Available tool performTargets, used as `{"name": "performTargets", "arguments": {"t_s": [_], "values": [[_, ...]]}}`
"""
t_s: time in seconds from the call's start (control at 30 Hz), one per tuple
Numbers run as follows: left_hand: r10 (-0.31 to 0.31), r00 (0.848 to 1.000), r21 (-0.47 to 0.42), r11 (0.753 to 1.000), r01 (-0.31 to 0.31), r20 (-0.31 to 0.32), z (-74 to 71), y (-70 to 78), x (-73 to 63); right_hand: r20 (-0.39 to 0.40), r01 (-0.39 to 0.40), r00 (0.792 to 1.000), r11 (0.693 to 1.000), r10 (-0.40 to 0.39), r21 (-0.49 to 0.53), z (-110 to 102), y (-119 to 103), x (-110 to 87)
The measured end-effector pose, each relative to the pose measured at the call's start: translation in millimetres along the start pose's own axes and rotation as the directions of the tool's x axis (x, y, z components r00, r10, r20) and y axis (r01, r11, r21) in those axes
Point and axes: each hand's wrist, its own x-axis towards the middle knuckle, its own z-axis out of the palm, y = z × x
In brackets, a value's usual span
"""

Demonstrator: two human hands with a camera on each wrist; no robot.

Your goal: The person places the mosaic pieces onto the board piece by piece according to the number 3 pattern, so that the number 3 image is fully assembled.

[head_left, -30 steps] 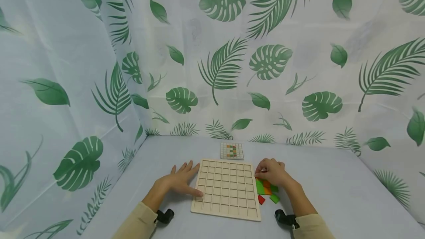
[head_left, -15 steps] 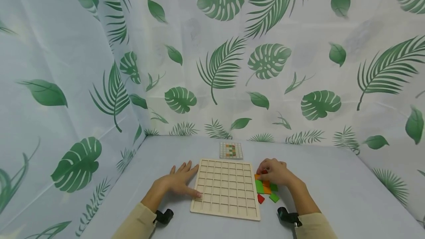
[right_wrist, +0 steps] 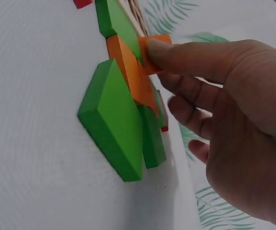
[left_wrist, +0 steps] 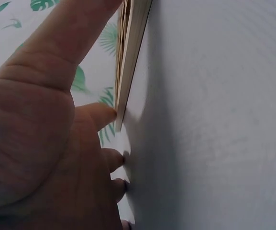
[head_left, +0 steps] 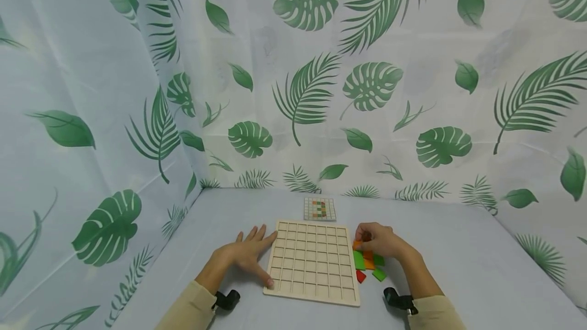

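Observation:
A pale wooden grid board lies in front of me, its squares bare. My left hand is spread at its left side, the thumb on the near left corner and the index fingertip at the left edge. In the left wrist view, the fingertips come right up to the board's side. Beyond the board's right edge, my right hand pinches an orange tile between thumb and fingers, over a small pile. The pile has green tiles and another orange tile.
A small card with a coloured grid pattern lies behind the board. A red tile and a green tile lie at the near side of the pile. A leaf-printed curtain closes off the back and left.
My left thumb has slid toward me along the board to its near corner. An orange tile has come into view at my right fingertips, which have shifted slightly.

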Motion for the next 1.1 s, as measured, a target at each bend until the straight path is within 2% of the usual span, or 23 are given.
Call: {"name": "performTargets", "arguments": {"t_s": [0.1, 0.3, 0.5, 0.63, 0.73, 0.87, 1.1], "values": [[0.005, 1.000, 0.013, 1.000, -0.005, 0.011, 0.0, 0.0, -0.4, -0.001, 0.024, 1.000, 0.997, -0.024, 0.073, -1, 0, 1.5], [-0.006, 1.000, 0.036, 0.999, 0.005, 0.020, -2.2, 1.4, -2.2, -0.130, 0.109, 0.988, 0.982, -0.089, 0.154, -4, 0, 6.9], [-0.030, 0.999, 0.033, 0.999, 0.029, 0.030, -3.6, 3.1, -6.1, -0.192, 0.166, 0.974, 0.959, -0.122, 0.231, -3, -5, 14.2], [-0.020, 0.999, 0.029, 0.999, 0.019, 0.036, -3.1, 3.2, -5.9, -0.255, 0.180, 0.960, 0.955, -0.119, 0.234, -1, -10, 19.3], [-0.011, 0.999, 0.030, 0.999, 0.010, 0.039, -2.2, 2.8, -4.5, -0.286, 0.192, 0.949, 0.962, -0.132, 0.194, 3, -16, 22.8], [-0.018, 0.999, 0.033, 0.999, 0.016, 0.041, 0.7, 0.8, -1.9, -0.294, 0.208, 0.943, 0.965, -0.156, 0.157, 10, -27, 26.9], [-0.028, 0.999, 0.051, 0.998, 0.027, 0.035, 2.3, 0.9, -1.7, -0.300, 0.272, 0.931, 0.944, -0.208, 0.188, 22, -45, 35.6]]}}
